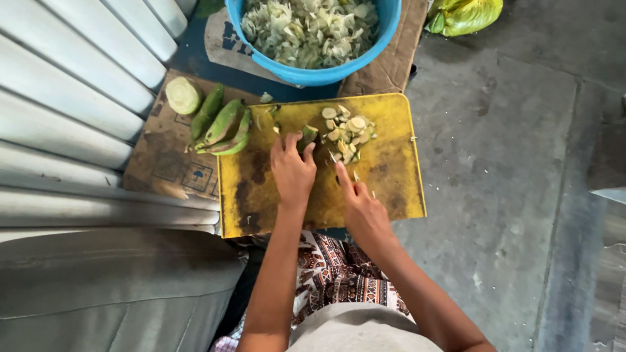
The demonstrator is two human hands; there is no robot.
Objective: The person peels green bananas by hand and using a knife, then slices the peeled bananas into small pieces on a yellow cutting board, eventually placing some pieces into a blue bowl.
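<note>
Figure: head view of slicing on a board. I read the left hand (292, 171) first: its fingers (306, 151) are curled down and closed on a short green plantain stub (308, 135), pinning it flat near the board's far middle. The right hand (362, 207) is closed around a knife handle, forefinger stretched forward along the back of the blade; the knife (337, 160) itself is mostly hidden, only a sliver showing just right of the stub. Directly beyond the blade lies a loose heap of pale round slices (347, 132), touching the stub's cut end or nearly so. All of this rests on a stained yellow rectangular plastic cutting board (391, 189), which sits over the lap of the person, patterned cloth showing below it. To the left, on flattened brown cardboard (163, 153), lie whole green plantains (222, 127) and one pale peeled piece (182, 95). A blue round plastic tub (313, 75) full of pale slices stands past the board's far edge. In my judgement, clean work here means tucked left fingertips kept behind the blade line, even thin cuts, and the stub rotated rather than chased as it shortens.
</note>
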